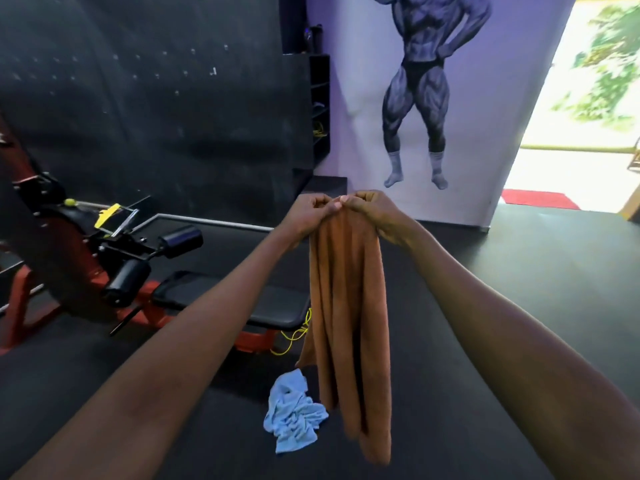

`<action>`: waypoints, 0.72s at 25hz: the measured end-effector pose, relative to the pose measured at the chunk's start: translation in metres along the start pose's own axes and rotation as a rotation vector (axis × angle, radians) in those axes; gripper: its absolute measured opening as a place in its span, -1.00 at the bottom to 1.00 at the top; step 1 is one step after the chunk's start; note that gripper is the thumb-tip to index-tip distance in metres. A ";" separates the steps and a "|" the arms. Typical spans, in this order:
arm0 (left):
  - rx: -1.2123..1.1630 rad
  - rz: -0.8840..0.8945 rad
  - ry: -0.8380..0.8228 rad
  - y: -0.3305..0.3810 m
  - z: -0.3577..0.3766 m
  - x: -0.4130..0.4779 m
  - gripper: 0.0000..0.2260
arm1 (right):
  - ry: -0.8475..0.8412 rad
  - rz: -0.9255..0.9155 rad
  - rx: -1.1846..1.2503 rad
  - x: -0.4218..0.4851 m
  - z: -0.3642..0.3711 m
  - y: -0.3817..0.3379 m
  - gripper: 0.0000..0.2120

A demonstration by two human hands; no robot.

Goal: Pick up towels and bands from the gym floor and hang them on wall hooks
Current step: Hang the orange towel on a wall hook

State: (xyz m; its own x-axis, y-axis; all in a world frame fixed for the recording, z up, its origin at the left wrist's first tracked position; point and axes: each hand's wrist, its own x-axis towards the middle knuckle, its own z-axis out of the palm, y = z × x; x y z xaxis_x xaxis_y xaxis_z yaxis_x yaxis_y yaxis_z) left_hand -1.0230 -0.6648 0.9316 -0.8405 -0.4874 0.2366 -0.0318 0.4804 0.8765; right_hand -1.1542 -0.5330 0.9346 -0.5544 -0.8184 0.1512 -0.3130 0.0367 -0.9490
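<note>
My left hand and right hand pinched the brown towel mid-frame, thumbs touching; the blue towel lay crumpled below, seemingly apart.

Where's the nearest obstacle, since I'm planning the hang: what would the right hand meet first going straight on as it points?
The left hand: the right hand points at it, both gripping the brown towel. Beyond, probably the black wall, depth unclear.
</note>
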 end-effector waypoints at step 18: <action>-0.171 -0.073 0.204 -0.103 0.021 0.475 -0.82 | -0.108 -0.095 0.023 0.458 -0.182 0.115 -0.79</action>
State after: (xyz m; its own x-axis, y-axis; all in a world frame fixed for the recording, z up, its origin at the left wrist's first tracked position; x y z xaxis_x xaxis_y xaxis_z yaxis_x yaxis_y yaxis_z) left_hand -1.4307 -0.9305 0.9449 -0.7122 -0.6616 0.2345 0.0176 0.3171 0.9482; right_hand -1.5841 -0.7988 0.9453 -0.4365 -0.8745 0.2116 -0.3420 -0.0563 -0.9380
